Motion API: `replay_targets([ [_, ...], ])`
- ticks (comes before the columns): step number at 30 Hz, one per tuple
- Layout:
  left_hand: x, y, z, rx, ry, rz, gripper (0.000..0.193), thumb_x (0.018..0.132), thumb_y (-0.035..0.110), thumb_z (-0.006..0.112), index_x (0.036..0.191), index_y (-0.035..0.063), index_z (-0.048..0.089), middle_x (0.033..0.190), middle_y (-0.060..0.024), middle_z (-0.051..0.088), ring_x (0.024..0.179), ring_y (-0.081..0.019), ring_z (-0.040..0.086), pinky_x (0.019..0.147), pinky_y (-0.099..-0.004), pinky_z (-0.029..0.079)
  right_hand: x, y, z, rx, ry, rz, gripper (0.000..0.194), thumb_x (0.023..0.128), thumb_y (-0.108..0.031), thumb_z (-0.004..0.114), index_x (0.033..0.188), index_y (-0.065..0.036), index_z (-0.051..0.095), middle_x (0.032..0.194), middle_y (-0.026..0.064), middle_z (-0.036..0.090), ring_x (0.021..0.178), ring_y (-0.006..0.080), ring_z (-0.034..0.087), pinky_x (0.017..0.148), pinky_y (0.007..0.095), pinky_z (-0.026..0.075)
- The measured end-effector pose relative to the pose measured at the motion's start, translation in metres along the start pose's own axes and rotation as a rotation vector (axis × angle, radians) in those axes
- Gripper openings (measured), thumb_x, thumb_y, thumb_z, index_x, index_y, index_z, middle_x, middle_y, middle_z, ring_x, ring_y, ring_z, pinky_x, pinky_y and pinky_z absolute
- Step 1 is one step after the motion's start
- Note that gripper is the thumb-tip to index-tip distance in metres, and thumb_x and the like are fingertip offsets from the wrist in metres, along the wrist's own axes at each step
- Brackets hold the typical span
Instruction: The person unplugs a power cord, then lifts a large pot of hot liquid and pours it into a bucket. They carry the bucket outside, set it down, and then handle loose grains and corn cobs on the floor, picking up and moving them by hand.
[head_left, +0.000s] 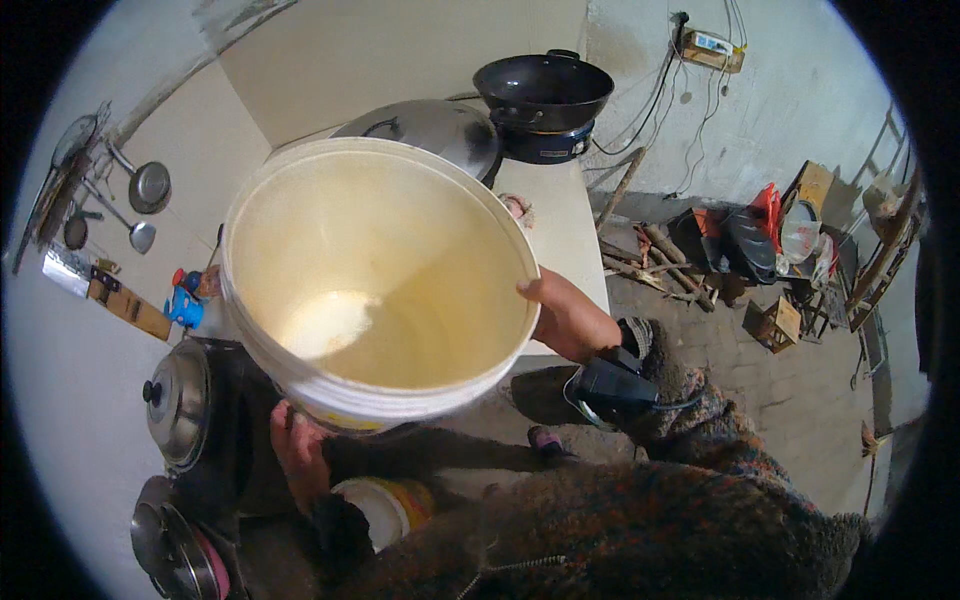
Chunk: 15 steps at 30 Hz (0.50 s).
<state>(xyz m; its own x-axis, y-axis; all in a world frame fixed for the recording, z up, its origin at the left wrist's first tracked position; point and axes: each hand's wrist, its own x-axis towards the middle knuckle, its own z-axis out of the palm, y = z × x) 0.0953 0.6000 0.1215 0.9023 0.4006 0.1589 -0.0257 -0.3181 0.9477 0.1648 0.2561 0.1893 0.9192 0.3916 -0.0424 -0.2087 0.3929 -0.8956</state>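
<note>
A large white plastic bucket (390, 247) is tilted so that its wide mouth faces me. Its inner wall looks yellowish, and a bright white patch shows low inside, though I cannot tell whether that is light or contents. My right hand (570, 315) grips the rim at the right, thumb over the edge. At the lower left, my left hand (300, 442) supports the bucket from beneath, with part of its fingers hidden. Behind the bucket, a large domed metal lid (442, 131) rests on the pale counter (566, 225).
A black wok (544, 82) sits on a blue-black burner (551, 142). Lidded pots (180, 405) stand at left, below a hung cleaver (67, 270) and a ladle (150, 186). Another bucket (386, 510) is near my body. Firewood (667, 259) lies on the brick floor (795, 390).
</note>
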Motion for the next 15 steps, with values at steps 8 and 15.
replay_targets([
  [8,0.070,0.069,0.074,0.147,0.048,0.095,0.033,0.086,0.017,0.043,0.115,0.0009,0.042,0.106,-0.0090,0.047,0.093,-0.0167,0.045,0.080,-0.0294,0.038,0.066,-0.060,-0.063,0.090,0.071,-0.069,0.053,0.083,-0.038,0.040,0.123,-0.004,0.036,0.113,0.0147,0.050,0.101,0.0268,0.051,0.079,0.0421,0.046],
  [15,0.158,0.072,0.090,-0.005,0.074,0.261,0.034,0.086,0.018,0.046,0.114,0.0002,0.042,0.113,-0.0101,0.045,0.102,-0.0199,0.043,0.091,-0.0318,0.032,0.118,-0.083,-0.064,0.016,0.077,-0.143,0.062,0.083,-0.043,0.033,0.132,-0.006,0.024,0.128,0.0173,0.038,0.109,0.0317,0.046,0.084,0.0486,0.043],
])
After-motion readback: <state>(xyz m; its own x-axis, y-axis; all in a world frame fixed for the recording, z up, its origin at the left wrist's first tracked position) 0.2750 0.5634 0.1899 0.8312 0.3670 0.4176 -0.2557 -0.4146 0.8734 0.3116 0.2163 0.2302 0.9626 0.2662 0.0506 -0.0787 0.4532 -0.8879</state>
